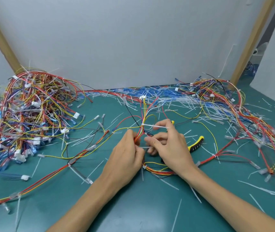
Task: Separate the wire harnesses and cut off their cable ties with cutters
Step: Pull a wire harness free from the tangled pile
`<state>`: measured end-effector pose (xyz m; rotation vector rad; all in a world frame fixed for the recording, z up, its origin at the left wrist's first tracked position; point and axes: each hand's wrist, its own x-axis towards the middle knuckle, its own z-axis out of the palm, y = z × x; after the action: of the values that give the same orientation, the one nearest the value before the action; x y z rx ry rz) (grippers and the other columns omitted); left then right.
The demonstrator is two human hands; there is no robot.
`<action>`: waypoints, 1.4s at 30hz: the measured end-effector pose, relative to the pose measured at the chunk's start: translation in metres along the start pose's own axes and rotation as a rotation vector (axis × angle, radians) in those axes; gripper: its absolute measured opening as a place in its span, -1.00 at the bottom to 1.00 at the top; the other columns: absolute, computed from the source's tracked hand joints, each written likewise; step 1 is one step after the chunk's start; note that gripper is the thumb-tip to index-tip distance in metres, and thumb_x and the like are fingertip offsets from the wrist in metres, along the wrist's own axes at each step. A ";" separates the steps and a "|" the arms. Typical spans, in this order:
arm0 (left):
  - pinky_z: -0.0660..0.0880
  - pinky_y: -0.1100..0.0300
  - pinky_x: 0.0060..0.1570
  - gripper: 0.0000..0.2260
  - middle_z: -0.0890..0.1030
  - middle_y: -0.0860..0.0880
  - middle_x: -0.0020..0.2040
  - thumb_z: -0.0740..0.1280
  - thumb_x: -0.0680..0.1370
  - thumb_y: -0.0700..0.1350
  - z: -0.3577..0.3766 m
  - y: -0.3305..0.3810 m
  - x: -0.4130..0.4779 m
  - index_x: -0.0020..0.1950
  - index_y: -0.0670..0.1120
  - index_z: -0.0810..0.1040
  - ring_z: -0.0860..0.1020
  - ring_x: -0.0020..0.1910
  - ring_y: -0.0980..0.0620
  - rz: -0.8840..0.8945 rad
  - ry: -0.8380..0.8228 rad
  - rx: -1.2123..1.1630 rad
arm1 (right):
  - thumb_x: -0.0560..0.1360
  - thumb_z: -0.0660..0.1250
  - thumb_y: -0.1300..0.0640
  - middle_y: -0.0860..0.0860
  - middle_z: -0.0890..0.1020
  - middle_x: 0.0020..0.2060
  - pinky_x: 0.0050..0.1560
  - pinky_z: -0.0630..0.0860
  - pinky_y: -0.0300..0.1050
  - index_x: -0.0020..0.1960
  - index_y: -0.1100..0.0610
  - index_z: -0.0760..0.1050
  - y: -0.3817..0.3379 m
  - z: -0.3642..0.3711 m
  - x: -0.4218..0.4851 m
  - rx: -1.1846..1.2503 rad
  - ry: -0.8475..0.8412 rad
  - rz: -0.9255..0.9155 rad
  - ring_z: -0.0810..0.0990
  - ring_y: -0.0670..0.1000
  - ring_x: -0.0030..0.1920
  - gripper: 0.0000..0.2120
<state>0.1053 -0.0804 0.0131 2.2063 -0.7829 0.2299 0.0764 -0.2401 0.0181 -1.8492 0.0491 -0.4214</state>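
Two hands on one wire harness (pixel 139 133): my left hand (pixel 126 153) pinches its wires, my right hand (pixel 170 146) seemingly grips one pair of cutters (pixel 197 144). Two more piles: left heap (pixel 24 111), right heap (pixel 217 91).

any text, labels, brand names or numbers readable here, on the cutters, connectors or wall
None can be read.
Cutters: only yellow and black grips show, no brand visible.
White connector: too small to show any marking.
Wall: plain, no sign.
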 end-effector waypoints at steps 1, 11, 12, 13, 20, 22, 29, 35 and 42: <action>0.41 0.14 -0.19 -0.86 0.49 0.06 -0.18 0.14 0.52 -0.19 0.000 0.001 0.001 0.04 0.00 0.35 0.47 -0.22 0.05 -0.022 -0.003 -0.068 | 0.53 0.46 0.19 0.04 0.70 -0.33 -0.35 0.62 -0.17 0.01 0.05 0.45 0.001 0.001 0.000 0.010 0.006 0.006 0.69 0.05 -0.40 -0.80; 0.54 0.34 -0.06 -0.77 0.72 0.05 -0.02 0.36 0.55 -0.37 -0.002 -0.005 0.013 0.16 -0.16 0.52 0.68 -0.13 0.13 -0.311 0.072 -0.727 | 0.56 0.41 0.16 -0.10 0.69 -0.32 -0.30 0.61 0.02 -0.19 -0.02 0.48 -0.002 0.002 -0.007 -0.194 -0.020 -0.130 0.63 -0.02 -0.44 -0.81; 0.56 0.27 -0.02 -0.79 0.72 0.04 -0.02 0.39 0.55 -0.32 -0.002 -0.007 0.013 0.16 -0.15 0.55 0.68 -0.10 0.08 -0.297 0.060 -0.706 | 0.55 0.42 0.14 -0.12 0.68 -0.31 -0.32 0.60 0.02 -0.18 -0.02 0.48 -0.003 0.001 -0.007 -0.198 -0.020 -0.135 0.62 -0.02 -0.47 -0.82; 0.58 0.18 0.01 -0.81 0.72 0.01 -0.02 0.41 0.55 -0.29 -0.001 -0.008 0.013 0.15 -0.15 0.58 0.69 -0.07 0.01 -0.283 0.049 -0.661 | 0.55 0.42 0.13 -0.12 0.68 -0.31 -0.33 0.60 0.03 -0.18 -0.02 0.49 -0.004 0.001 -0.008 -0.195 -0.022 -0.139 0.61 -0.02 -0.48 -0.83; 0.56 0.11 -0.16 -0.95 0.69 0.10 -0.19 0.44 0.55 -0.10 0.003 -0.011 0.011 0.00 0.00 0.65 0.61 -0.24 0.03 -0.170 0.166 -0.287 | 0.54 0.44 0.05 -0.13 0.66 -0.31 -0.34 0.59 -0.06 -0.17 -0.03 0.51 -0.005 0.002 -0.010 -0.204 0.001 -0.146 0.60 -0.04 -0.50 -0.85; 0.43 0.33 -0.27 -0.95 0.64 0.19 -0.28 0.44 0.55 -0.08 0.003 -0.010 0.010 -0.03 0.06 0.63 0.54 -0.33 0.14 -0.116 0.222 -0.176 | 0.54 0.44 0.05 -0.13 0.65 -0.31 -0.31 0.59 -0.04 -0.20 -0.06 0.49 -0.003 0.004 -0.009 -0.253 0.003 -0.147 0.63 -0.08 -0.46 -0.82; 0.31 0.40 -0.28 -0.96 0.51 0.16 -0.45 0.45 0.53 -0.06 0.004 -0.008 0.009 -0.04 0.02 0.64 0.50 -0.39 0.17 -0.100 0.275 -0.076 | 0.52 0.44 0.19 -0.03 0.63 -0.42 -0.32 0.59 -0.16 -0.27 0.05 0.50 -0.004 0.002 -0.006 -0.199 -0.054 -0.101 0.64 -0.08 -0.45 -0.78; 0.35 0.27 -0.30 -0.98 0.59 0.11 -0.40 0.43 0.52 -0.04 0.004 -0.008 0.010 -0.07 0.05 0.62 0.51 -0.43 0.12 -0.134 0.260 -0.095 | 0.53 0.44 0.20 -0.02 0.62 -0.42 -0.33 0.61 -0.08 -0.26 0.09 0.51 -0.005 0.002 -0.004 -0.152 -0.095 -0.076 0.65 -0.04 -0.45 -0.78; 0.46 0.29 -0.38 -0.95 0.61 0.13 -0.26 0.44 0.55 0.02 -0.007 -0.024 0.018 -0.01 0.13 0.62 0.48 -0.51 0.18 -0.191 0.242 -0.268 | 0.61 0.36 0.16 -0.01 0.68 -0.29 -0.22 0.64 -0.13 0.00 0.06 0.61 -0.005 -0.003 -0.003 -0.102 -0.093 -0.094 0.68 -0.04 -0.31 -0.95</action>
<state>0.1349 -0.0712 0.0100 1.9393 -0.4388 0.2738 0.0715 -0.2407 0.0225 -1.9747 -0.0810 -0.4041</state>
